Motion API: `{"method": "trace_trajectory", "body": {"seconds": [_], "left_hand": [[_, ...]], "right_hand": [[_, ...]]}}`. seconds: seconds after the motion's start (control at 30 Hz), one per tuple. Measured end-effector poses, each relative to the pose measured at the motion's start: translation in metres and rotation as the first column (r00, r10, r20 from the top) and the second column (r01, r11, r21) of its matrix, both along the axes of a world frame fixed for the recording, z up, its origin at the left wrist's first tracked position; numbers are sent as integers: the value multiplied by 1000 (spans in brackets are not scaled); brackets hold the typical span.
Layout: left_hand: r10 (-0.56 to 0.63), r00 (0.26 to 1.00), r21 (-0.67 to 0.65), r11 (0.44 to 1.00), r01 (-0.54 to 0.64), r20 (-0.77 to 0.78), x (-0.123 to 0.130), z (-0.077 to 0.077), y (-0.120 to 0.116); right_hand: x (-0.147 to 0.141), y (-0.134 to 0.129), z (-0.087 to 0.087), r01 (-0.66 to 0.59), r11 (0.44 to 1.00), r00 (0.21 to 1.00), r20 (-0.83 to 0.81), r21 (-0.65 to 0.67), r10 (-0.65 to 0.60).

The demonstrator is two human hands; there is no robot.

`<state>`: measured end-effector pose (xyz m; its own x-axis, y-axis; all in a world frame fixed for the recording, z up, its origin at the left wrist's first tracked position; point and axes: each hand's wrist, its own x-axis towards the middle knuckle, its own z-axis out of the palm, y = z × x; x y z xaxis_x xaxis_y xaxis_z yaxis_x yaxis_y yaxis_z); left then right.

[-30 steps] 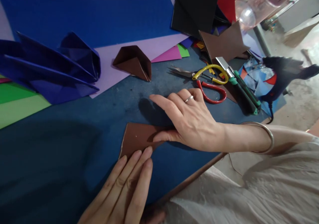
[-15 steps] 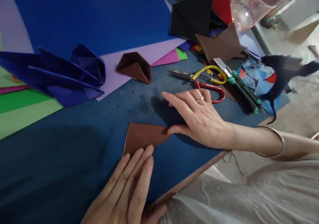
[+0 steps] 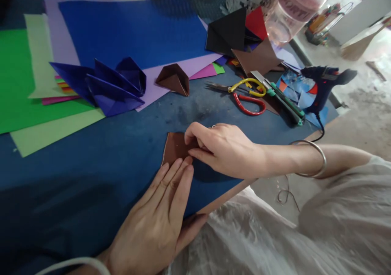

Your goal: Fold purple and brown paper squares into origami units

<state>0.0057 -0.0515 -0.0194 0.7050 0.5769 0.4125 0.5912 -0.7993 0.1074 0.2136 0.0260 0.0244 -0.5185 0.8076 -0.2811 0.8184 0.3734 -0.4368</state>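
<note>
A small piece of folded brown paper lies flat on the blue tabletop, its left edge showing a thin pale line. My left hand rests over its lower edge, fingers stretched out and pressing down. Curled over the right end of the paper is my right hand, thumb and bent forefinger closed on it; the exact contact is partly hidden. Above the hands stands a folded brown paper piece. Farther left sits a pointed dark blue folded paper shape.
Scissors with yellow and red handles lie beyond my right hand, beside a green-and-black utility knife. A glue gun stands at the table's right edge. Sheets of coloured paper and a clear plastic bottle are at the back.
My right hand has moved left along the brown paper, and its fingers have gone from extended to curled over it. My left hand stays on the paper. The view has shifted.
</note>
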Motion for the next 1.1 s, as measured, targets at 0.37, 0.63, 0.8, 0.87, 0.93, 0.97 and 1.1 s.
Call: {"method": "trace_trajectory", "body": {"seconds": [0.37,0.63,0.8,0.87,0.93,0.97,1.1], "left_hand": [[-31,1000,75,997,31,4,-1,5,-1],[-38,999,64,997,38,-12,-2,11,2],[-34,999,40,999,34,-10,-2,12,1],[-42,999,30,999,42,-16,0,11,2],[-46,999,27,999,47,-18,1,11,3],[-47,999,24,999,48,-18,1,11,3],[-48,999,37,998,48,-11,3,11,4]], "right_hand": [[-5,12,11,-126,992,978,164,-29,129],[7,19,13,-48,998,994,96,-39,51],[19,26,15,-9,998,996,86,-67,14],[24,27,16,9,998,996,90,-65,-3],[28,29,16,27,998,996,91,-62,-22],[31,29,16,37,997,996,88,-62,-31],[40,30,15,65,995,996,60,-72,-61]]}}
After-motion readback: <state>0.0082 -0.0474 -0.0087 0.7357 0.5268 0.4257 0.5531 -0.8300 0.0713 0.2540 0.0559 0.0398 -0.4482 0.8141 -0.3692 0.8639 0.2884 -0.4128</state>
